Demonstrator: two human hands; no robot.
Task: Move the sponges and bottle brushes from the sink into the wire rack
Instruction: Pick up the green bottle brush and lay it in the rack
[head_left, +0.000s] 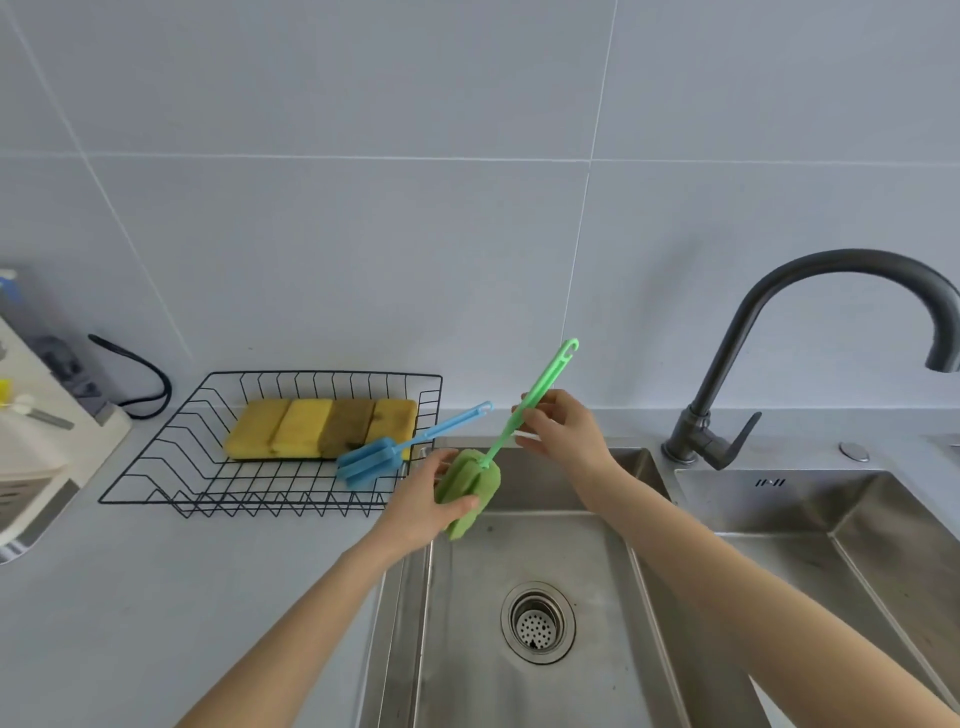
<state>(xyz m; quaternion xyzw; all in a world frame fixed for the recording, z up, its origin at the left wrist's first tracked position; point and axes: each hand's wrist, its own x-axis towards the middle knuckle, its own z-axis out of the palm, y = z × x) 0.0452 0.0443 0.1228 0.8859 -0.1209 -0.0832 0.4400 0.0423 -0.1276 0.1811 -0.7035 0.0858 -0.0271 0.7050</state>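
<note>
A green bottle brush (470, 491) is held over the sink's (587, 691) back left corner. My left hand (426, 501) grips its foam head, and my right hand (563, 428) pinches its thin handle, which slants up to the right. A black wire rack (156, 470) stands on the counter left of the sink. Several yellow sponges (322, 428) lie side by side in it. A blue bottle brush (371, 462) rests in the rack's right end, its handle sticking out over the rim.
A dark curved faucet (779, 332) rises behind the sink divider, with a second basin (857, 545) to the right. The drain strainer (537, 621) sits in the near basin. A white appliance (36, 447) and a black cord (145, 382) occupy the counter's left end.
</note>
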